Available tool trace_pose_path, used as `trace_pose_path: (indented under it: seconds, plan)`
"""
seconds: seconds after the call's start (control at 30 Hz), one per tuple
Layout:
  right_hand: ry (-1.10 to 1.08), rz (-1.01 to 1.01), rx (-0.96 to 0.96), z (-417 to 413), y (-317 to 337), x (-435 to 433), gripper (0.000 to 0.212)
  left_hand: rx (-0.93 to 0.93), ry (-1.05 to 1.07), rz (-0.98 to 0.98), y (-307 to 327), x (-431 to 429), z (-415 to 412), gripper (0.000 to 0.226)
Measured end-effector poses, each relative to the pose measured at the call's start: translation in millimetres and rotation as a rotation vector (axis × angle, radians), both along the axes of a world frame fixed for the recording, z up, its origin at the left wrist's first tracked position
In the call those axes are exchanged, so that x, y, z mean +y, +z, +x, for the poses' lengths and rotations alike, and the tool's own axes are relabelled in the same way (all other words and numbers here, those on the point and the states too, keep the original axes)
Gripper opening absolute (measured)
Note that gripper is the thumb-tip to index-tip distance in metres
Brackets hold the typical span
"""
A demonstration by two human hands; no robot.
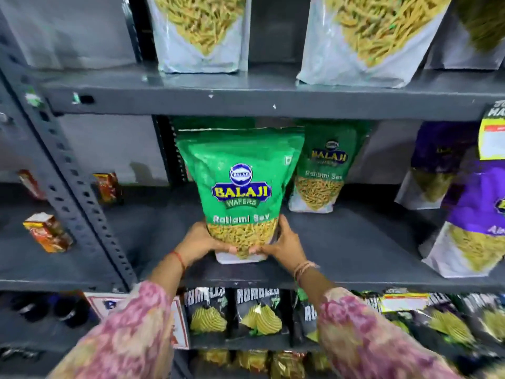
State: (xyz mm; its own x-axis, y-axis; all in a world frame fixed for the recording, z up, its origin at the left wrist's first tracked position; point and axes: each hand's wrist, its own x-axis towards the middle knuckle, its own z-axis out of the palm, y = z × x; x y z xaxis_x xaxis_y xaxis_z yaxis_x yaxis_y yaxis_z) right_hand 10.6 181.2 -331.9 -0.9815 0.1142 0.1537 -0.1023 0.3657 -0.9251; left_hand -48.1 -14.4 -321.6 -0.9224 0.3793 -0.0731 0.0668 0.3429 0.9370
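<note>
Both hands, left [200, 239] and right [284, 242], grip the green pouch [241, 192] standing on the shelf [355, 242]; only letting go seems left.

**Shelving Survey: Surrounding Stock**

I log a grey metal rack with its slotted upright [71, 170] at left. On the upper shelf [246, 102] stand two white pouches [199, 31] [374, 36] whose clear windows show yellow sticks. At the back of the middle shelf [355, 242] a rear green pouch [322, 170] stands upright. Purple pouches [475, 214] lean at far right. Small red-orange boxes [47, 232] [106, 187] sit on either side of the upright. Below, I note black Rumbles packets [258, 310] standing side by side.
</note>
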Motion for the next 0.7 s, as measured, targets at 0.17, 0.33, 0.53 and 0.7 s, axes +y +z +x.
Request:
trace_pose_path:
  seconds: [0.17,0.33,0.53,0.7]
  plan:
    - [-0.03,-0.113,-0.019,-35.5,-11.3,-1.5,0.082,-0.042,-0.064,0.055,-2.6,9.1,-38.7,0.052]
    - [0.011,-0.136,-0.03,-61.9,-16.4,-7.7,0.087,-0.054,0.014,0.133,-13.9,-0.2,-56.4,0.059]
    - [0.062,-0.174,-0.072,-71.1,-32.0,-14.9,0.085,-0.065,0.029,0.141,-28.7,-6.8,-56.2,0.075]
    - [0.027,-0.152,-0.076,-62.1,-30.1,-14.1,0.11,-0.048,0.066,0.135,-30.3,-8.8,-38.5,0.113]
